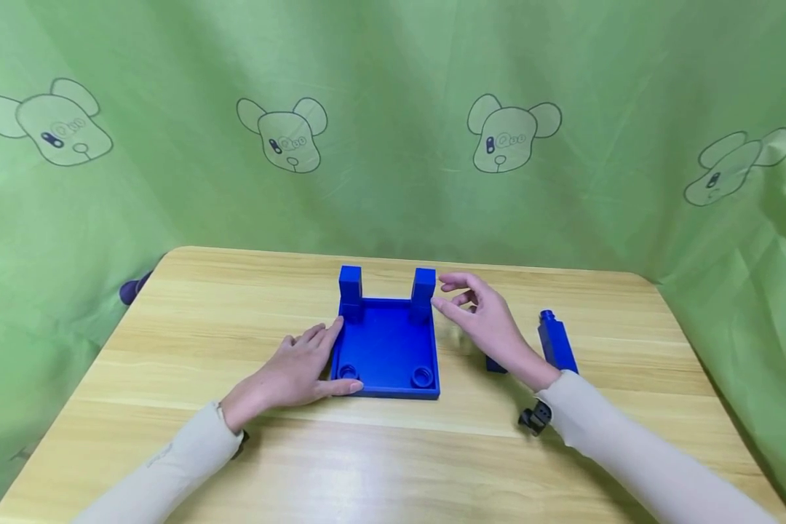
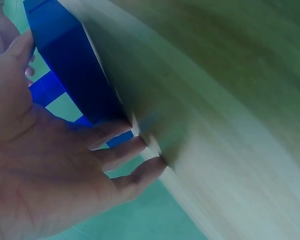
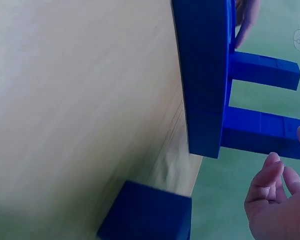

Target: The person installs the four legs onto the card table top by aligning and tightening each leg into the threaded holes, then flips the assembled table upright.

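Note:
A square blue tray-like base (image 1: 386,342) with a raised rim lies on the table. Blue square posts stand upright at its far corners, a left post (image 1: 350,286) and a right post (image 1: 423,286). Round sockets (image 1: 422,377) show at both near corners. My left hand (image 1: 295,372) rests against the base's left side, its thumb along the near rim and its other fingers fairly straight. Beside the right post is my right hand (image 1: 487,319), fingers loosely bent, thumb close to the post; it holds nothing. Whether its thumb touches the post I cannot tell.
A loose blue post (image 1: 558,348) with a threaded end lies right of the right wrist. Another blue block (image 1: 495,365) is mostly hidden under that forearm. The wooden table (image 1: 236,306) meets a green curtain (image 1: 393,204) behind. Something dark purple (image 1: 131,291) sits beyond the left edge.

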The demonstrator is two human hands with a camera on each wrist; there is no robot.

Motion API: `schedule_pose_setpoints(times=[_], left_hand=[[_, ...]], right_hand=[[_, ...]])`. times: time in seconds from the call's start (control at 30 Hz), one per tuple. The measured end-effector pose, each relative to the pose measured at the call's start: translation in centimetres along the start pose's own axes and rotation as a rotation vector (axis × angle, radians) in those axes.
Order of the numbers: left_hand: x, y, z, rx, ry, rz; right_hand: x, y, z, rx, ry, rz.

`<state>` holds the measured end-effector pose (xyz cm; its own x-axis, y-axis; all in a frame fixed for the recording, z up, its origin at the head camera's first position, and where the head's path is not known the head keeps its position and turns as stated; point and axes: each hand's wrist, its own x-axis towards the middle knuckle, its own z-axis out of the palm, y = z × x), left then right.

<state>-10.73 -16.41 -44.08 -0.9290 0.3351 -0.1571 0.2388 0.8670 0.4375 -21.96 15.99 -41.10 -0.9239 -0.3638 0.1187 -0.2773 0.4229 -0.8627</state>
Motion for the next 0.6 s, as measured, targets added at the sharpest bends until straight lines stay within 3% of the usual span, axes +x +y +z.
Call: schedule_pose_setpoints(times=[0.23, 0.6], left_hand=[[-0.2, -0.2, -0.2, -0.018, -0.007, 0.001], [-0.6, -0.4, -0.5, -0.079, -0.022, -0.019]], right_hand=[[-1.4, 0.1, -1.4, 0.063, 0.039, 0.022], [-4.9, 1.8, -5.2, -0.026, 0.194, 0.021]])
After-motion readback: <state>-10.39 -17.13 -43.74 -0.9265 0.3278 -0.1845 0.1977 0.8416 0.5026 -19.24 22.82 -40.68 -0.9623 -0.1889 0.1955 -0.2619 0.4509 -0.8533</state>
